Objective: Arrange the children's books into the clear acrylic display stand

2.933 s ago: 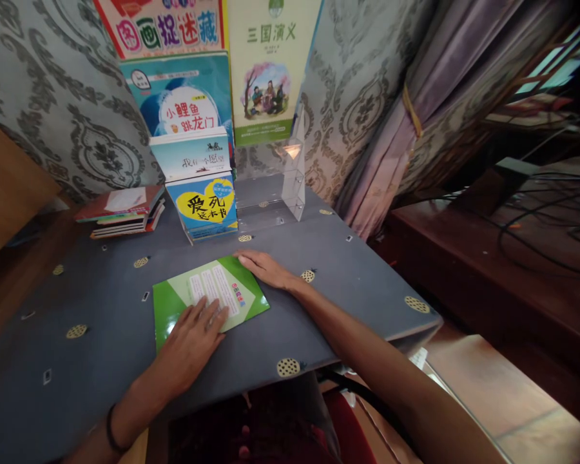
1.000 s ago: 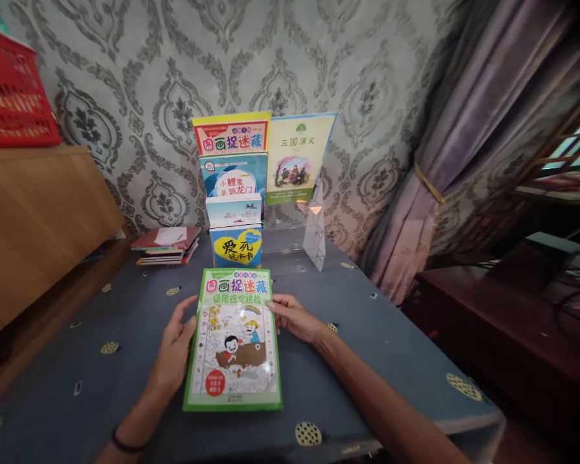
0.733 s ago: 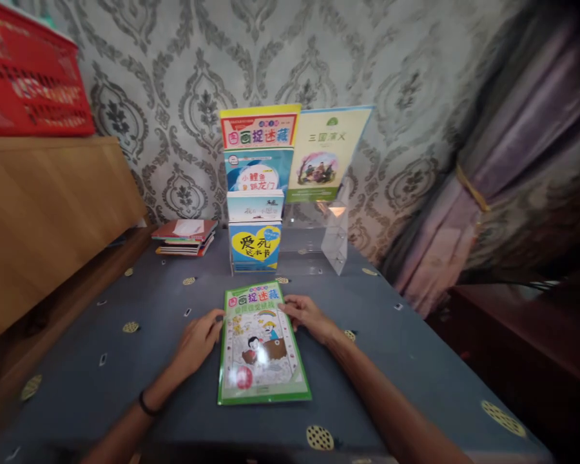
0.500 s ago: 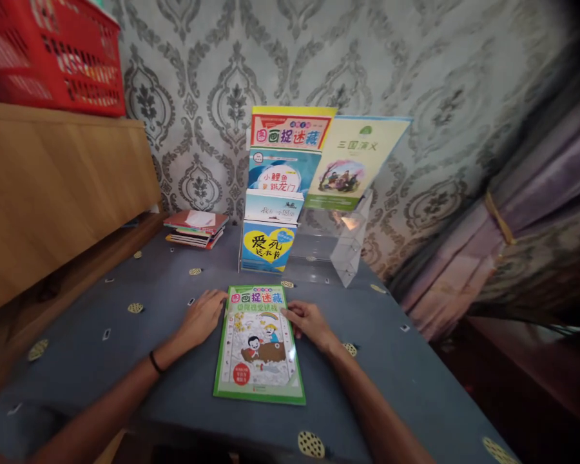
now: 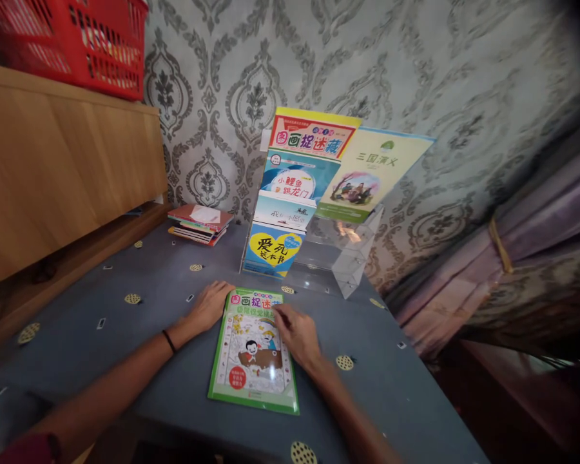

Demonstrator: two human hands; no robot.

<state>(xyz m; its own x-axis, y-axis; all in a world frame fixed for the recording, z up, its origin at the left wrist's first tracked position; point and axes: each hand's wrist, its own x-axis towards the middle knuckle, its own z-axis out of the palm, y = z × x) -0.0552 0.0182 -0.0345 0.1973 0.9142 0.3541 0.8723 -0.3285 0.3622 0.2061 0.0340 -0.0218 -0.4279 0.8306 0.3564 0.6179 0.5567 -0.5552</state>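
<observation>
A picture book (image 5: 251, 380) with a green border and a cartoon cover lies face up in front of me on the patterned tablecloth. My left hand (image 5: 212, 307) rests at the book's upper left edge, palm down, its fingers stretched forward and the fingertips by the top corner. My right hand (image 5: 298, 334) is over the book's upper right part, covering some of the title and picture. Its fingers are bent together, and whatever they may hold is hidden.
Behind the book stands a clear acrylic rack (image 5: 348, 264) bearing several books, among them a blue book with a yellow heart (image 5: 273, 251) and a pale green book (image 5: 370, 177). A stack of books (image 5: 200, 225) lies at the back left. A red basket (image 5: 111, 51) sits on a wooden cabinet (image 5: 77, 174).
My right hand has moved from the book's right edge to over its upper right cover. My left hand stays by the upper left edge. The view has turned slightly.
</observation>
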